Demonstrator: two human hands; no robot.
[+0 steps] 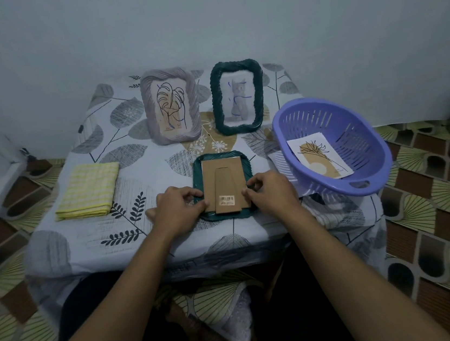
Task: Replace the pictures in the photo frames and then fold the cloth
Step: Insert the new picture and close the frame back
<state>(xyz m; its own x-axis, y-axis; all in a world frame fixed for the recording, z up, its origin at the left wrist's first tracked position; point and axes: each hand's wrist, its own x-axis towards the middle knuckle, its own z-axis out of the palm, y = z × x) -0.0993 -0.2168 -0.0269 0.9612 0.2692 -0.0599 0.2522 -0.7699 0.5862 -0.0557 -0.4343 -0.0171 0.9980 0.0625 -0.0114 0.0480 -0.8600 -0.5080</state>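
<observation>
A dark green photo frame point(197, 173) lies face down near the table's front edge, its brown cardboard back point(224, 183) with a barcode sticker facing up. My left hand point(178, 207) pinches the back's left edge. My right hand point(270, 191) pinches its right edge. Behind stand two upright frames: a grey frame point(149, 114) with a leaf drawing and a dark green frame point(218, 106) with a cat picture. A folded yellow checked cloth point(89, 190) lies at the left.
A purple plastic basket point(360, 128) sits tilted at the right edge of the table, holding a loose picture point(320, 158) of a plant. White paper pokes out under the basket. A leaf-patterned tablecloth point(127, 142) covers the small table. Wall behind, patterned floor around.
</observation>
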